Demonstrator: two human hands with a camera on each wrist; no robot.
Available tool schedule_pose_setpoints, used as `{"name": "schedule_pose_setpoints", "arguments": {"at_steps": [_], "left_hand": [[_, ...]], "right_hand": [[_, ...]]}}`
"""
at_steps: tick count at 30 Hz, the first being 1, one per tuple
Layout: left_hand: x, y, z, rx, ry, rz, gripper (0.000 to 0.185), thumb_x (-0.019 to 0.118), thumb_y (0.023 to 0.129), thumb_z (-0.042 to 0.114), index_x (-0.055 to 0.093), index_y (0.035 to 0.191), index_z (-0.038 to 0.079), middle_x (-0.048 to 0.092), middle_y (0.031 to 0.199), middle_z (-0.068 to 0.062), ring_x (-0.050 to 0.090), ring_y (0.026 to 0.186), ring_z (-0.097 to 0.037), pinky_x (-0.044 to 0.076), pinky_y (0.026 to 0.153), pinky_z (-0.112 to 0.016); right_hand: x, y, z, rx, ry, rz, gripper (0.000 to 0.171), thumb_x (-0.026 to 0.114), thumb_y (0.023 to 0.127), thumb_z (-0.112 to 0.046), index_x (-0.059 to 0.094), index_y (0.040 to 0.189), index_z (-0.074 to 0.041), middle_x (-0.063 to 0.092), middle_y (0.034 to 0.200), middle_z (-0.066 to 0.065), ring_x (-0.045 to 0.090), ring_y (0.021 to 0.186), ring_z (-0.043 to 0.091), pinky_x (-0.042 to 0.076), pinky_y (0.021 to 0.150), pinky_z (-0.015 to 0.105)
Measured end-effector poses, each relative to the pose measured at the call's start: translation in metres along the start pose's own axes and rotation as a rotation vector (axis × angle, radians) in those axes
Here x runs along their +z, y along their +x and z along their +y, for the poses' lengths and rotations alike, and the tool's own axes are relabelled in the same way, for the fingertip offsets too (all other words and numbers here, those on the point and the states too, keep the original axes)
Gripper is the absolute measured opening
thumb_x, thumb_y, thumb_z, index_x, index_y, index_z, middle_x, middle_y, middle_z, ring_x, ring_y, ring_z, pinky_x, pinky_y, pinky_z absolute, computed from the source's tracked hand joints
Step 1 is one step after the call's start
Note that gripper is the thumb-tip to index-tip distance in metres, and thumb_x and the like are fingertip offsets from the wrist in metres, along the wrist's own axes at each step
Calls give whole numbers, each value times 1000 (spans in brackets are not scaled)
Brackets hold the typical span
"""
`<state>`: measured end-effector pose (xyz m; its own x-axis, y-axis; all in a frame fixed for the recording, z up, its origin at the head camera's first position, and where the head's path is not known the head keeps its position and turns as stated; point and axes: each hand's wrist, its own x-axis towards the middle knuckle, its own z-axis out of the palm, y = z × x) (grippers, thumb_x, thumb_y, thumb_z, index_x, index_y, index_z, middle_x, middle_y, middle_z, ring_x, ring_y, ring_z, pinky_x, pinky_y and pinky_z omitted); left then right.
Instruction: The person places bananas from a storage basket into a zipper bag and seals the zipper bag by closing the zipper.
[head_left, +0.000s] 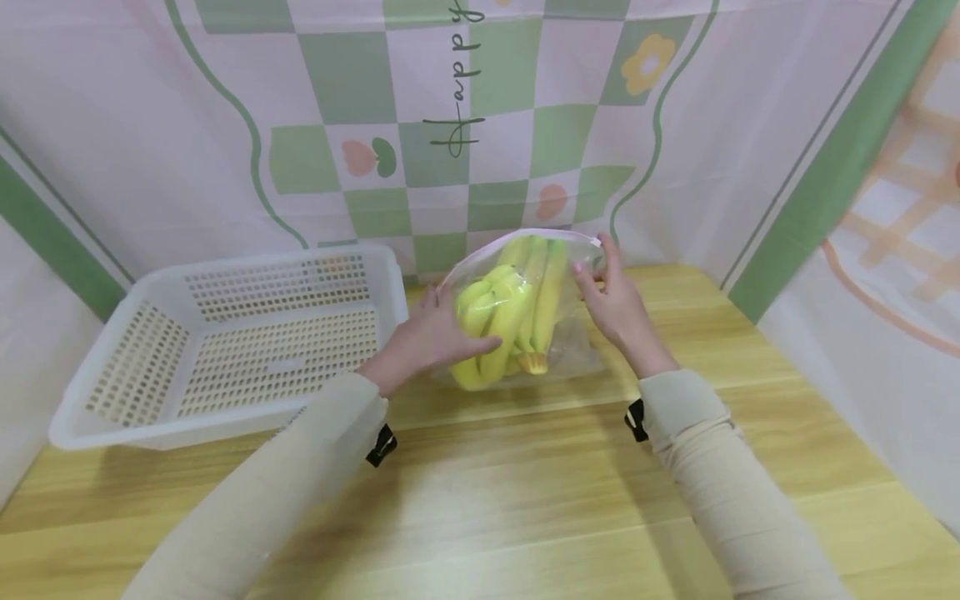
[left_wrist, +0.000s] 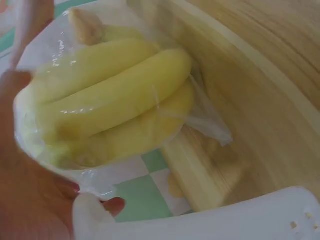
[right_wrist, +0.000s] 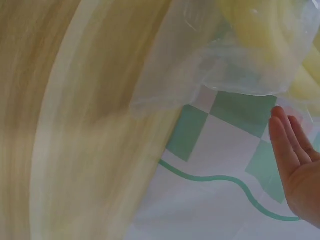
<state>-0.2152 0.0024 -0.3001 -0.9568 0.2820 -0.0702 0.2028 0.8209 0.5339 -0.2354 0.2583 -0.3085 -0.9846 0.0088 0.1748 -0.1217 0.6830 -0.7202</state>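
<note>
A bunch of yellow bananas [head_left: 517, 304] stands inside a clear plastic bag [head_left: 576, 346] on the wooden table [head_left: 525, 500], near its back edge. My left hand [head_left: 438, 333] grips the bag's left side, its fingers wrapped over the fruit. In the left wrist view the bananas [left_wrist: 115, 100] fill the frame behind crinkled plastic, with the left hand [left_wrist: 25, 200] blurred below them. My right hand [head_left: 611, 296] pinches the bag's upper right rim [head_left: 555, 234] between thumb and fingers. The right wrist view shows the bag's loose lower corner [right_wrist: 200, 65] and the right hand's straight fingers [right_wrist: 292, 160].
A white perforated plastic basket [head_left: 187, 429] stands on the table's left side, close to the left hand; its rim [left_wrist: 240, 220] shows in the left wrist view. A pink and green chequered cloth [head_left: 465, 125] hangs behind the table.
</note>
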Motion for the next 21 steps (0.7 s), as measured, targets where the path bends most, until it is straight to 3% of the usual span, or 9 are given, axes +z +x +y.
{"name": "schedule_pose_setpoints", "arguments": {"at_steps": [2, 5, 9, 12, 15, 21], "left_hand": [[0, -1, 0, 24, -20, -15, 113, 68, 75, 62, 8, 153, 6, 9, 159, -21, 22, 144, -42, 38, 106, -59], [1, -2, 0, 37, -99, 13, 110, 75, 74, 54, 12, 153, 10, 14, 156, -24, 27, 141, -42, 40, 104, -58], [9, 0, 2, -3, -227, 71, 106, 79, 73, 47, 16, 153, 15, 18, 153, -27, 37, 133, -44, 44, 100, -56], [17, 3, 3, -39, -292, 91, 109, 78, 74, 47, 10, 154, 18, 13, 156, -27, 33, 137, -46, 40, 104, -58], [24, 4, 4, -44, -345, 114, 110, 76, 76, 47, 4, 155, 18, 21, 156, -23, 36, 137, -41, 39, 107, -53], [35, 5, 2, -74, -432, 179, 111, 71, 81, 46, -8, 154, 19, 50, 137, -25, 57, 117, -39, 50, 96, -47]], "right_hand": [[3, 0, 2, 13, 50, -52, 74, 25, 97, -61, -17, 151, -33, 40, 142, 34, 56, 111, 48, 42, 98, 62], [9, 0, 8, 26, 124, -110, 74, 22, 97, -62, -24, 148, -34, 32, 147, 34, 51, 117, 51, 40, 101, 62], [18, -1, 13, 37, 129, -119, 77, 21, 97, -62, -26, 148, -29, 32, 148, 32, 42, 128, 51, 30, 108, 65], [21, -2, 14, 62, 117, -111, 78, 19, 96, -64, -27, 148, -29, 29, 150, 31, 35, 134, 51, 21, 111, 67], [21, -3, 14, 77, 120, -119, 76, 17, 97, -63, -29, 147, -29, 23, 153, 30, 28, 137, 52, 16, 112, 68], [25, -6, 15, 76, 95, -130, 78, 18, 96, -63, -28, 148, -27, 16, 154, 32, 21, 140, 51, 16, 112, 68]]}}
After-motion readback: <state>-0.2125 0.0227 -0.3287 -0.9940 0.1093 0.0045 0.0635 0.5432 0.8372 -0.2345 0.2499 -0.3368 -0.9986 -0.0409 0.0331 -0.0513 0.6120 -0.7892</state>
